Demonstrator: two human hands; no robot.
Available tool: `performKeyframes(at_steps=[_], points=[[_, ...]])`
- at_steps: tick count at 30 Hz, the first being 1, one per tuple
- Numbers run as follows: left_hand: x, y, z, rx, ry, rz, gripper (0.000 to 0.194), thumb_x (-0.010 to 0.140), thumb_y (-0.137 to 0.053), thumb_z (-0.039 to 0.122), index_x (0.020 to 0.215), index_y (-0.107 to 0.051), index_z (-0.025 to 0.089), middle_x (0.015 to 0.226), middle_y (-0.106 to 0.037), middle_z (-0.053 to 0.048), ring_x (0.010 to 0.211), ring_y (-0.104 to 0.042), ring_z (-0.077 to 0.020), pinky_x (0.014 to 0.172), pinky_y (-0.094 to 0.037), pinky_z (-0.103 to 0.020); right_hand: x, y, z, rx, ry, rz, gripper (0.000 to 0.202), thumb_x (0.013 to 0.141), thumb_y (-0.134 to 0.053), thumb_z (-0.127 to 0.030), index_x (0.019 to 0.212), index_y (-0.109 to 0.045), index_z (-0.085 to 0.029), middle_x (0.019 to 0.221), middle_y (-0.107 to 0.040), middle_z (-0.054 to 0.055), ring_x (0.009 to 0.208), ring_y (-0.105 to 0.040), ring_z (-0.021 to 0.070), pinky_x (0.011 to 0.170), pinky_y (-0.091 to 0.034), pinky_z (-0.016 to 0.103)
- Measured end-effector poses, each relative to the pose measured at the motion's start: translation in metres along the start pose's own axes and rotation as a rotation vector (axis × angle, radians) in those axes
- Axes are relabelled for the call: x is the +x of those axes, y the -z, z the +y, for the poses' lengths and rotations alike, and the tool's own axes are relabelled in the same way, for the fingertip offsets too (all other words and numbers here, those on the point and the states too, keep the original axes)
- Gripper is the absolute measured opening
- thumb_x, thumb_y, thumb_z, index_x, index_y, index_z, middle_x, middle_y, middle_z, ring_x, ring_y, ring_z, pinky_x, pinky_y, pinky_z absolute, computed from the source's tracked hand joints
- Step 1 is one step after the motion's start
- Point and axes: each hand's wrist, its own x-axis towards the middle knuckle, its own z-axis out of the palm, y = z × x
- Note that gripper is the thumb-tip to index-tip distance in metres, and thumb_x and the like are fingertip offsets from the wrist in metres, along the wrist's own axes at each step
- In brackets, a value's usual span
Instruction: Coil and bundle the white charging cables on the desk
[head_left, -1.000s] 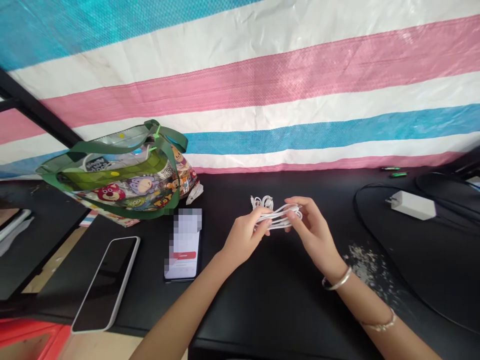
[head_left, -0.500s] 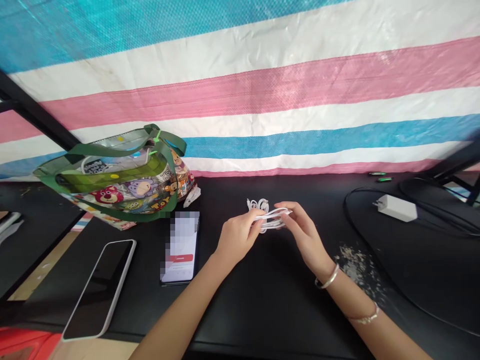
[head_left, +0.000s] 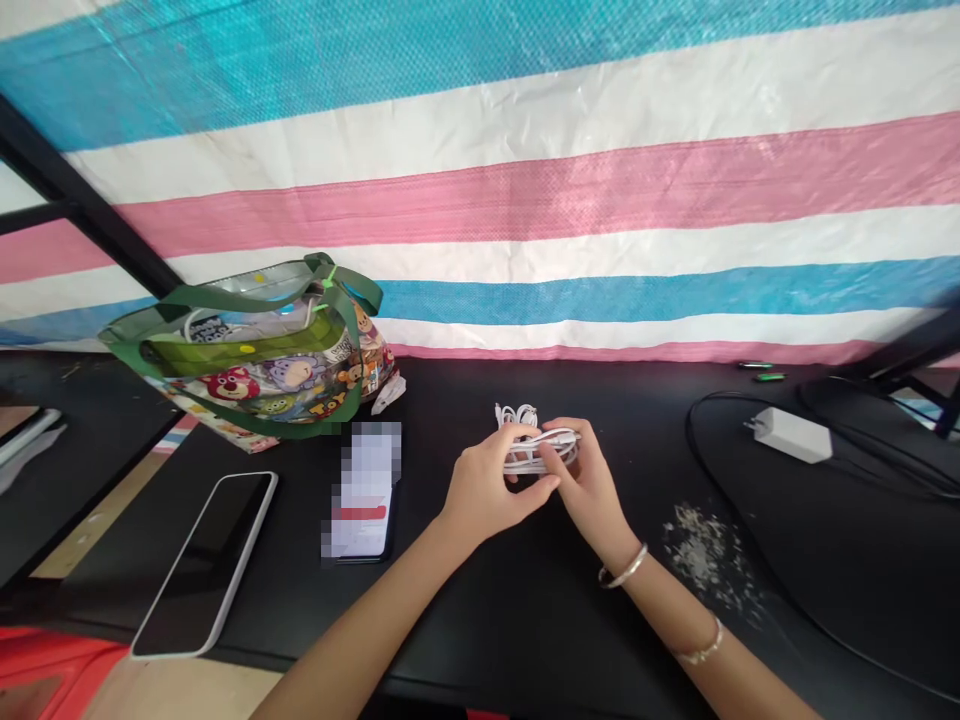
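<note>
A white charging cable (head_left: 534, 450), gathered into a flat coil, is held between my two hands above the black table (head_left: 480, 630). My left hand (head_left: 491, 480) grips the left side of the coil, its thumb stretched out below toward the other hand. On the right side, my right hand (head_left: 585, 475) pinches the loops with thumb and fingers. Small loops and a plug end stick up past my left fingers at the far side. Some of the coil is covered by my fingers.
Left of my hands lie a lit phone (head_left: 367, 500) and a dark-screened phone in a pale case (head_left: 206, 565). A green-handled cartoon bag (head_left: 285, 375) stands behind them. To the right are a white charger (head_left: 793, 435), a black cable (head_left: 720, 480) and pale scattered debris (head_left: 709, 550).
My right hand has moved left and closer to my left hand, its thumb now pressing on the coil. The coil looks more compact. The camera view has shifted slightly.
</note>
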Motion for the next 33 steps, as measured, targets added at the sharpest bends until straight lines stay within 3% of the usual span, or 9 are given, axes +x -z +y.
performKeyframes(at_steps=[10,16,22,33], points=[[-0.004,-0.006,0.0,-0.016,-0.021,0.062,0.037,0.065,-0.059,0.02,0.102,-0.058,0.024,0.097,-0.07,0.0,0.059,-0.059,-0.0113,0.058,-0.053,-0.023,-0.005,-0.005,-0.001,-0.155,0.079,0.074,0.023,0.08,-0.057,-0.042,0.088,-0.048,-0.023,0.064,-0.06,-0.001,0.049,-0.057,0.014,0.043,-0.047,0.026],[-0.005,-0.006,-0.003,-0.009,-0.031,0.049,0.033,0.071,-0.055,0.019,0.104,-0.057,0.024,0.095,-0.069,0.0,0.056,-0.056,-0.0103,0.061,-0.053,-0.024,-0.005,-0.003,-0.001,-0.201,0.119,0.082,0.025,0.08,-0.058,-0.045,0.088,-0.05,-0.023,0.065,-0.061,-0.001,0.048,-0.055,0.013,0.042,-0.045,0.025],[-0.006,-0.007,-0.002,-0.051,-0.097,0.004,0.04,0.069,-0.059,0.026,0.108,-0.053,0.023,0.103,-0.068,-0.003,0.067,-0.062,-0.0139,0.062,-0.054,-0.026,-0.004,0.0,0.0,-0.241,0.133,0.126,0.021,0.079,-0.057,-0.041,0.088,-0.05,-0.023,0.07,-0.062,0.0,0.051,-0.057,0.0137,0.046,-0.046,0.026],[-0.007,-0.011,0.0,-0.098,-0.042,0.004,0.037,0.07,-0.057,0.017,0.106,-0.053,0.025,0.099,-0.068,0.0,0.069,-0.063,-0.0132,0.06,-0.054,-0.023,-0.008,-0.001,-0.002,-0.279,0.165,0.135,0.016,0.082,-0.054,-0.037,0.09,-0.048,-0.024,0.069,-0.063,-0.001,0.052,-0.059,0.0148,0.047,-0.047,0.027]])
